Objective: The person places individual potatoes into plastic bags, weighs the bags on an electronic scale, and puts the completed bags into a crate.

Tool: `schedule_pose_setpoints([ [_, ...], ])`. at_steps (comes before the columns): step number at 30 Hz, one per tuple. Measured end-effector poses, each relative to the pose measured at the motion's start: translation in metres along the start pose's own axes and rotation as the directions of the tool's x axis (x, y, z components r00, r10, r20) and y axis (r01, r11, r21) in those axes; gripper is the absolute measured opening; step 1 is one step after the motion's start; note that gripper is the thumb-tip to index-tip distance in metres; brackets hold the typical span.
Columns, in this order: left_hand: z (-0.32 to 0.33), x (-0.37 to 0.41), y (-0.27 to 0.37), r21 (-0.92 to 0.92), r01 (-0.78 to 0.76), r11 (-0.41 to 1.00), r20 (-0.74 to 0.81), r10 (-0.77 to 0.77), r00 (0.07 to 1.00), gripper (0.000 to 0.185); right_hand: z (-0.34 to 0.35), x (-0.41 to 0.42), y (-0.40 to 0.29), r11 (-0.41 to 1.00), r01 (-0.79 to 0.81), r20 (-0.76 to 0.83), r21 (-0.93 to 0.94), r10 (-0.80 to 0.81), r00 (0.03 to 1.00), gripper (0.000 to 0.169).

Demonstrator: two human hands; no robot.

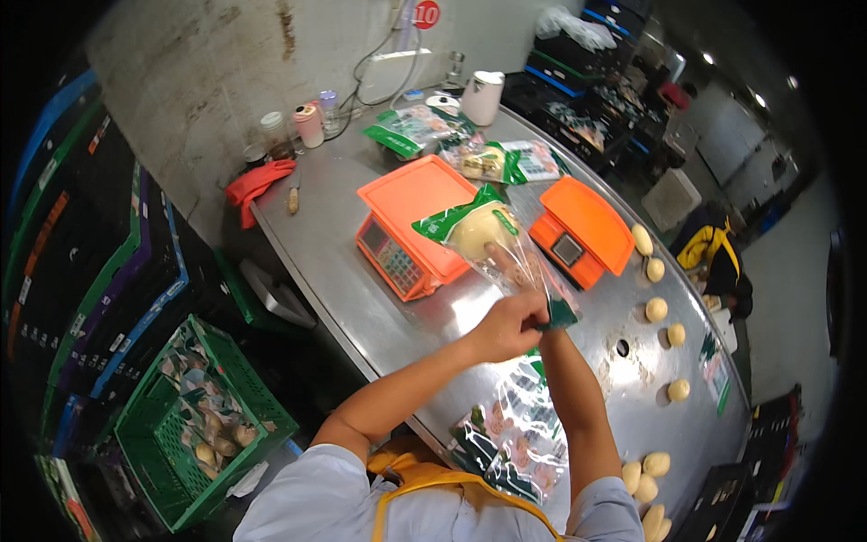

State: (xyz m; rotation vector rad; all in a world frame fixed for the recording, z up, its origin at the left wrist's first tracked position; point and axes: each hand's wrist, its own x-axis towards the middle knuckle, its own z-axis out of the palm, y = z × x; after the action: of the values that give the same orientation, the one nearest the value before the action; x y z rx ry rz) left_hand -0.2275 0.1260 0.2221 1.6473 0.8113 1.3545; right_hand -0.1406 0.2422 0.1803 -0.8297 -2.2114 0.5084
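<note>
My left hand pinches the dark green lower edge of a clear printed plastic bag. Inside that bag, my right hand reaches up through the mouth, its fingertips against a pale peeled root vegetable at the green-edged far end. Clear film covers the right hand, and whether its fingers grip the piece cannot be told. The bag spans the gap between a large orange scale and a smaller orange scale, overlapping the large one's pan in the view. More flat printed bags lie close before my body.
Several pale root pieces line the right side of the steel table. Filled bags and a white jug stand behind the scales. A knife lies left. Below is a green crate. A person is beyond.
</note>
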Motion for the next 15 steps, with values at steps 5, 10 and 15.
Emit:
schedule_pose_setpoints([
  [5,-0.073,0.031,-0.036,0.122,-0.039,0.992,-0.099,0.051,0.994,0.012,0.055,0.069,-0.018,0.377,-0.321,0.193,0.869,0.338,0.921,0.042],
  [10,-0.116,0.039,-0.061,0.177,-0.008,0.984,-0.194,0.043,0.980,0.012,0.101,0.107,0.034,-0.165,-0.293,0.331,0.942,0.306,0.893,0.048],
  [15,-0.126,0.038,-0.082,0.224,0.007,0.975,-0.292,0.060,0.954,0.013,0.126,0.125,0.059,0.009,-0.401,0.387,0.916,0.240,0.890,0.040],
])
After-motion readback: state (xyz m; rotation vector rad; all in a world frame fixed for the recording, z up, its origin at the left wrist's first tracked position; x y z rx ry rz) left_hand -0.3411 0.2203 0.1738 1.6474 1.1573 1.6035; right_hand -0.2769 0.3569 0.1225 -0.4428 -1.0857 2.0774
